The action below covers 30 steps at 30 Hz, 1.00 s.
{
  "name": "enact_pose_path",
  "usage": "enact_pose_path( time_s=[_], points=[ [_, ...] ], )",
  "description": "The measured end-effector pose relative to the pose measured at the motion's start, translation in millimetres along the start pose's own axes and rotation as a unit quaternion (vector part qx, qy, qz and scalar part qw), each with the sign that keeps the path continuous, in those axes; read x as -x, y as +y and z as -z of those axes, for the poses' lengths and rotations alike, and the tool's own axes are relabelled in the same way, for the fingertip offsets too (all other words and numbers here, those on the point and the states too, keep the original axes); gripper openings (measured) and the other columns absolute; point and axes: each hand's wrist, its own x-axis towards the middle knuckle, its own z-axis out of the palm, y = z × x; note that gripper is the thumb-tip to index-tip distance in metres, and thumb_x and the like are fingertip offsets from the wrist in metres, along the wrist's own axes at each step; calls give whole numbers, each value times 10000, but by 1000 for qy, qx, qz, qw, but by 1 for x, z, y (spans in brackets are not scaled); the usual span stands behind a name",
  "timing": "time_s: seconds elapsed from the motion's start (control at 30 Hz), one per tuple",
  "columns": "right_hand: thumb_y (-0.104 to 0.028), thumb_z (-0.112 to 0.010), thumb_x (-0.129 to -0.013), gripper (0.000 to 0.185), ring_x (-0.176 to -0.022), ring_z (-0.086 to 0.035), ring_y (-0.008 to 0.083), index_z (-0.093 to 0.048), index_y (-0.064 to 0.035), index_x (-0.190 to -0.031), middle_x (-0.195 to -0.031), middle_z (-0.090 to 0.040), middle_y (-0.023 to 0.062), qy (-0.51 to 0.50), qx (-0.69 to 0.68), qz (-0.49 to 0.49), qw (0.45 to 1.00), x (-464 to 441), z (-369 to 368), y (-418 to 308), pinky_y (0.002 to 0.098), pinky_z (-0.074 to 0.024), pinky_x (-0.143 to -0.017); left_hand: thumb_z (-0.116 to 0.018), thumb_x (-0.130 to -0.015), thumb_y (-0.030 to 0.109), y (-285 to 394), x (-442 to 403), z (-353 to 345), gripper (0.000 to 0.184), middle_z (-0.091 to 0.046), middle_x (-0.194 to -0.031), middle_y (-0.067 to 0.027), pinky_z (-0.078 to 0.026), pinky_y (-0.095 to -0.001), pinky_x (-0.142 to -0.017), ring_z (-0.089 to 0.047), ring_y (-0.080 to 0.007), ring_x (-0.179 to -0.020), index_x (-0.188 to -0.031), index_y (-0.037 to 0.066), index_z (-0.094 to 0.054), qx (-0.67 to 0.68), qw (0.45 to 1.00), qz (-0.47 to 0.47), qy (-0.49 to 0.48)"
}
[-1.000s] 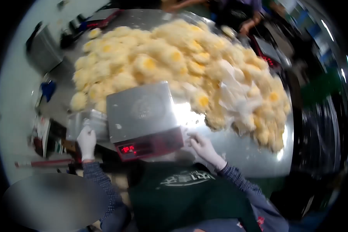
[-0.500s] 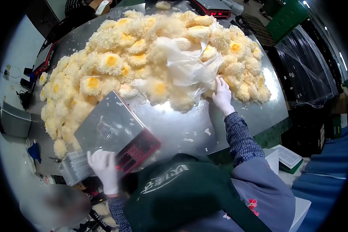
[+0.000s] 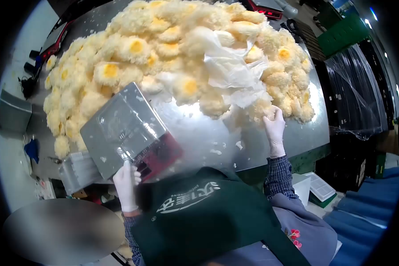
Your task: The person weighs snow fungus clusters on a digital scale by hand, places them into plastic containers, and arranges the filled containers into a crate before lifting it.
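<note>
A large heap of pale yellow, frilly clumps with darker yellow centres (image 3: 109,71) covers the metal table (image 3: 199,142). My gloved left hand (image 3: 127,184) is closed on the near edge of a clear plastic box (image 3: 135,122), which is over the steel plate of a red-bodied scale (image 3: 166,153). At the near edge of the heap, my gloved right hand (image 3: 275,131) has its thumb and fingers round a pale clump (image 3: 259,111). Crumpled white sheeting (image 3: 230,66) lies on the heap just beyond that clump.
Left of the scale is a stack of clear plastic boxes (image 3: 80,170). Another red scale (image 3: 266,11) stands at the table's far side, and one more (image 3: 55,42) at the far left. Black crates in plastic wrap (image 3: 354,93) stand to the right. Small white scraps dot the table.
My left hand has gone from the box stack to the scale with a clear box. My right hand, earlier spread at the heap's edge, is now closed on a clump, slightly nearer me.
</note>
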Motion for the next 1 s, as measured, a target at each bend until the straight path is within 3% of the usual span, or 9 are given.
enact_pose_path(
  time_s=[0.13,0.27,0.4,0.5,0.6,0.77,0.87,0.93,1.0],
  points=[
    [-98,-646,-848,346,-906,-597,106,-587,22,-1167,-1013,-643,28,-289,-314,-144,893,29,-6,-74,223,-478,-781,-552,-975,284,-2,-6,-4,313,-589,-645,-20,-387,-187,-470,-510,-67,-498,-831,13,-612,70,995,-4,-67],
    [-122,-650,-855,393,-891,-583,79,-574,17,-1214,-1037,-646,22,-460,-363,-89,806,49,-50,-146,191,-449,-751,-578,-963,268,0,-6,-4,291,-590,-643,-12,-396,-189,-483,-512,-65,-501,-820,18,-621,54,996,-20,-66],
    [-124,-636,-866,411,-1065,-581,129,-560,51,-1229,-1174,-634,74,-557,-363,-38,747,71,-94,-231,269,-442,-946,-584,-958,266,-3,-8,-3,303,-586,-629,-15,-395,-190,-483,-523,-63,-512,-793,14,-620,50,996,-19,-65],
    [-226,-669,-867,408,-951,-637,172,-583,-1,-1196,-1083,-667,119,-509,-110,205,829,80,-130,-256,304,-510,-816,-591,-953,268,-5,-10,-1,306,-575,-618,-6,-388,-183,-484,-508,-52,-513,-766,27,-616,43,996,-27,-69],
    [-250,-672,-883,363,-848,-660,198,-594,-33,-1164,-1035,-677,128,-271,-48,384,881,74,-146,-261,310,-527,-766,-597,-951,261,-2,-10,2,299,-571,-616,-1,-384,-179,-487,-509,-48,-519,-759,32,-612,67,995,-12,-68],
    [-294,-567,-964,351,-849,-662,165,-595,-31,-1196,-1029,-689,69,-516,-261,39,815,49,-159,-248,278,-523,-758,-576,-963,211,-5,-12,7,277,-543,-602,10,-365,-189,-478,-481,-48,-508,-744,41,-587,77,991,-49,-95],
    [-399,-516,-983,439,-968,-644,193,-582,-33,-1217,-1082,-679,70,-603,-357,-107,705,49,-205,-232,318,-503,-846,-551,-971,176,-12,-19,14,272,-527,-593,7,-355,-198,-462,-469,-58,-488,-734,43,-570,70,986,-75,-135],
    [-441,-484,-990,463,-1068,-605,201,-579,-52,-1222,-1135,-660,86,-559,-561,-220,569,62,-217,-246,352,-478,-893,-531,-976,161,-9,-20,13,270,-542,-588,-15,-391,-213,-449,-500,-76,-484,-748,23,-576,95,987,-37,-123],
    [-398,-564,-954,435,-1076,-597,212,-556,-79,-1250,-1142,-653,93,-594,-579,-98,549,53,-203,-257,350,-477,-887,-403,-1029,409,-14,-20,16,522,-616,-625,-77,-459,-220,-479,-590,-125,-523,-795,-7,-614,111,986,-8,-124]
  ],
)
